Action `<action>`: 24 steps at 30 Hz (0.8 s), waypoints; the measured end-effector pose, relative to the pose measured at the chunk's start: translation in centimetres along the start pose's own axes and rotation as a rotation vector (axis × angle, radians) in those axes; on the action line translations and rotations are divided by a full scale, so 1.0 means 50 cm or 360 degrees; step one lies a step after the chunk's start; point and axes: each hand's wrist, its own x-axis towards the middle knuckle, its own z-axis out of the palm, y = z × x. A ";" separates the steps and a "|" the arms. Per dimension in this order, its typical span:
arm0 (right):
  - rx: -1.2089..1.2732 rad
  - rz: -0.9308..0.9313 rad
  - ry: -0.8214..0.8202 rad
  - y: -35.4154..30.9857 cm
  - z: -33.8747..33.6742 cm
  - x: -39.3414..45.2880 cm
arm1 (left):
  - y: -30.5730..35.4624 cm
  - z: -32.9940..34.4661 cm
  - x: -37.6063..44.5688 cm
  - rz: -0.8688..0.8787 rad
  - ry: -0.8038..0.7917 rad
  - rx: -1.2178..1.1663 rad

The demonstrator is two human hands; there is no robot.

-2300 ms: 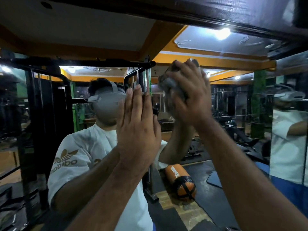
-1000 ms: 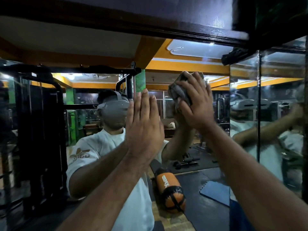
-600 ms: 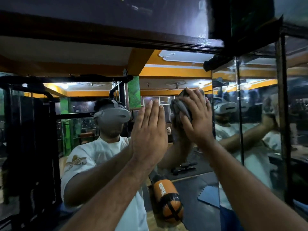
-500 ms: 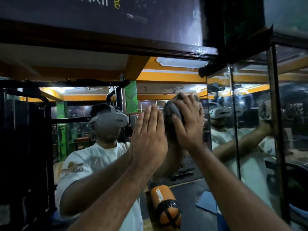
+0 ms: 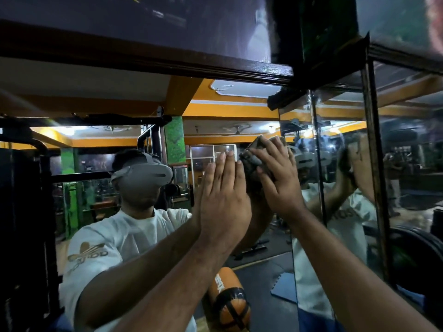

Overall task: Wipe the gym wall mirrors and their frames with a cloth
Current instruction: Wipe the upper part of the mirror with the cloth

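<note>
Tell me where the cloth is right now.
In the head view, right of centre, the grey cloth is held by the right hand against the mirror, just right of the flat left hand.

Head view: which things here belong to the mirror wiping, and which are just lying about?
Part of the job:
cloth, gripped by the right hand
left hand, flat on the mirror
dark top frame
side mirror

Lying about, seen as reflections:
orange punching bag
blue floor mat
black weight rack
</note>
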 end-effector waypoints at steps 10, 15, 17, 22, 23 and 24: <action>-0.0054 -0.0002 0.0003 0.012 -0.005 0.080 | 0.014 -0.016 0.066 0.0053 0.0027 -0.0049; 0.0053 0.0667 0.0443 0.040 -0.026 0.120 | 0.016 0.002 0.077 0.0088 0.0059 -0.0059; 0.0102 0.0686 0.0451 0.021 -0.017 0.163 | 0.026 0.011 0.089 0.0093 0.0060 -0.0132; 0.0097 0.0313 0.0307 0.080 -0.039 0.117 | 0.043 0.032 0.100 0.0017 0.0128 -0.0213; 0.0176 0.0409 0.0336 0.085 -0.045 0.103 | 0.048 0.036 0.096 0.0004 0.0128 -0.0224; 0.0264 0.0523 0.0370 0.086 -0.046 0.098 | 0.052 0.036 0.089 -0.0012 0.0134 -0.0246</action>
